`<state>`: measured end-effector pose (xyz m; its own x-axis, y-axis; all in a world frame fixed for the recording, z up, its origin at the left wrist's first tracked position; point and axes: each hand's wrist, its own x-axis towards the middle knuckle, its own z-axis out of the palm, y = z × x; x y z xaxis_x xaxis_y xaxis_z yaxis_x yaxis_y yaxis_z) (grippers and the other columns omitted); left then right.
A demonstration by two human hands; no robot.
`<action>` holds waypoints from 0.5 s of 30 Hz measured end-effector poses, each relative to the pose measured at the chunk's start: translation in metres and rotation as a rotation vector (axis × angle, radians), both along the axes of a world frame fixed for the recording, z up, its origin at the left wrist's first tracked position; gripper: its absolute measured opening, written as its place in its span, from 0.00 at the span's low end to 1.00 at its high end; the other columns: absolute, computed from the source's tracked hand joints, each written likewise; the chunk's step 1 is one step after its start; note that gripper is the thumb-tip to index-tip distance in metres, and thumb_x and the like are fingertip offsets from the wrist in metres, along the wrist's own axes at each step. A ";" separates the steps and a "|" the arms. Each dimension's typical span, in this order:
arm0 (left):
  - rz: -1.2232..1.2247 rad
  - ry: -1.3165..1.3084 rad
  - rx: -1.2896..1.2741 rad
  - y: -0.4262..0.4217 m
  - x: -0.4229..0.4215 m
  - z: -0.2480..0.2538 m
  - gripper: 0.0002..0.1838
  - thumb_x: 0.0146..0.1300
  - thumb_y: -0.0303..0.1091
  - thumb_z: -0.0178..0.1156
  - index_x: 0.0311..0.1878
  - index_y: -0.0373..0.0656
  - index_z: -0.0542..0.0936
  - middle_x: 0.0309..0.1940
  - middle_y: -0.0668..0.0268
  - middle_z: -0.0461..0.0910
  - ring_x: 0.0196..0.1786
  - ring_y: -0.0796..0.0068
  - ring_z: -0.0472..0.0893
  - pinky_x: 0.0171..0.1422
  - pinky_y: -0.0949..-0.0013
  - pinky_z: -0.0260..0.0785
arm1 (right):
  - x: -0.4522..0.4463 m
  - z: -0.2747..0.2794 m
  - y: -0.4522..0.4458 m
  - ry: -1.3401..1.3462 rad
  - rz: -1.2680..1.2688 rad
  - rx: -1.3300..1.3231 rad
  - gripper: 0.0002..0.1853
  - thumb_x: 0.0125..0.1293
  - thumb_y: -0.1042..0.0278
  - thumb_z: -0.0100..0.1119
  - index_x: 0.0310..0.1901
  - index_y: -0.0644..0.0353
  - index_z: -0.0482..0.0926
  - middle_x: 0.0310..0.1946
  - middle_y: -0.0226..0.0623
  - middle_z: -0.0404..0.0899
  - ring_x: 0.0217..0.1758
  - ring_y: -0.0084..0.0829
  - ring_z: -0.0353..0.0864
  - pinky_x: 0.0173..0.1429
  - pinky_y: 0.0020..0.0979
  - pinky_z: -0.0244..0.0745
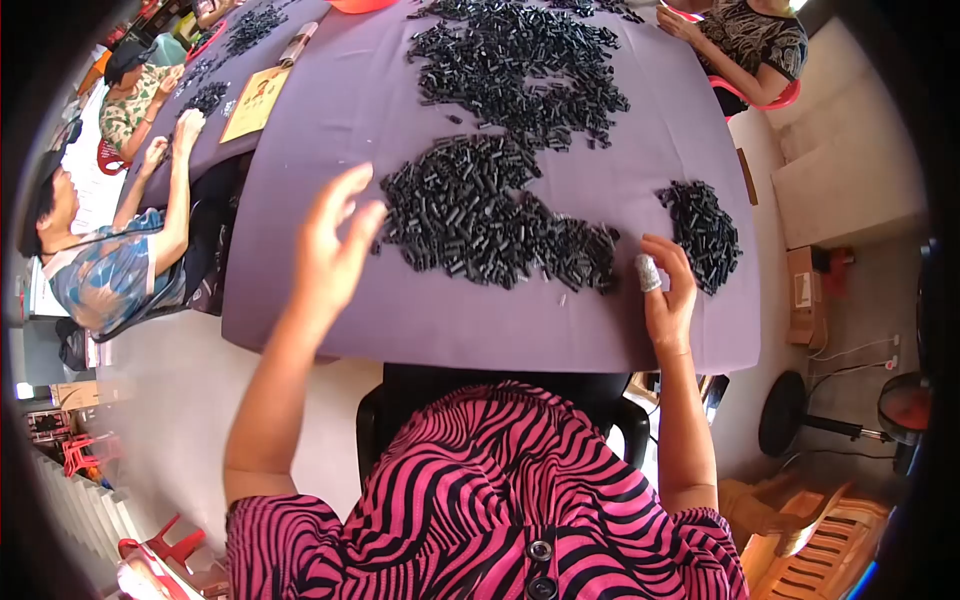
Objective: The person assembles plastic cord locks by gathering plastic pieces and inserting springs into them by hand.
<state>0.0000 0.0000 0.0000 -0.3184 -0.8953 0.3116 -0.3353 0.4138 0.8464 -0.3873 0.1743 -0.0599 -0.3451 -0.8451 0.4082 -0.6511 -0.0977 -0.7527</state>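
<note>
A heap of small black tube-like pieces [460, 210] lies on the purple-grey tablecloth in front of me. At its left edge my left hand [335, 240] hovers, fingers and thumb apart, with nothing visible between them. My right hand [672, 295] is between this heap and a smaller pile of black pieces [705, 235] on the right. Its fingers curl toward the thumb, which wears a silvery wrap [648, 272]. Whatever those fingers may hold is hidden. A tiny pale bit [562, 299] lies just below the heap.
A larger spread of black pieces [510, 70] covers the far table, near an orange-red container [362, 4]. Another person [755, 50] sits at far right. People work at a left table holding a yellow booklet [256, 104]. A fan [785, 412] stands at right.
</note>
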 end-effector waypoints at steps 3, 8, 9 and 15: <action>-0.049 -0.414 -0.315 -0.010 0.008 -0.039 0.34 0.69 0.38 0.70 0.74 0.36 0.71 0.75 0.47 0.71 0.78 0.44 0.69 0.81 0.50 0.61 | 0.001 0.003 -0.017 0.102 0.078 0.046 0.20 0.69 0.58 0.63 0.54 0.67 0.83 0.57 0.52 0.82 0.61 0.51 0.80 0.69 0.43 0.72; -0.195 -0.457 -0.204 -0.010 0.004 -0.055 0.46 0.64 0.42 0.73 0.80 0.35 0.62 0.80 0.44 0.61 0.83 0.39 0.59 0.85 0.45 0.52 | 0.001 0.005 -0.023 0.134 0.120 0.136 0.28 0.68 0.48 0.60 0.55 0.69 0.83 0.58 0.53 0.82 0.62 0.53 0.79 0.71 0.46 0.69; -0.205 -0.482 -0.194 -0.009 0.002 -0.055 0.47 0.64 0.45 0.73 0.80 0.36 0.62 0.81 0.45 0.60 0.83 0.39 0.58 0.86 0.42 0.49 | 0.001 0.007 -0.022 0.163 0.110 0.176 0.28 0.69 0.48 0.60 0.55 0.69 0.83 0.58 0.53 0.82 0.62 0.53 0.79 0.71 0.46 0.70; -0.243 -0.614 -0.100 -0.008 0.001 -0.052 0.50 0.65 0.58 0.68 0.81 0.36 0.61 0.83 0.47 0.56 0.85 0.41 0.54 0.86 0.39 0.44 | 0.005 0.007 -0.024 0.178 0.046 0.214 0.27 0.69 0.50 0.60 0.56 0.69 0.82 0.58 0.53 0.82 0.62 0.53 0.79 0.70 0.46 0.71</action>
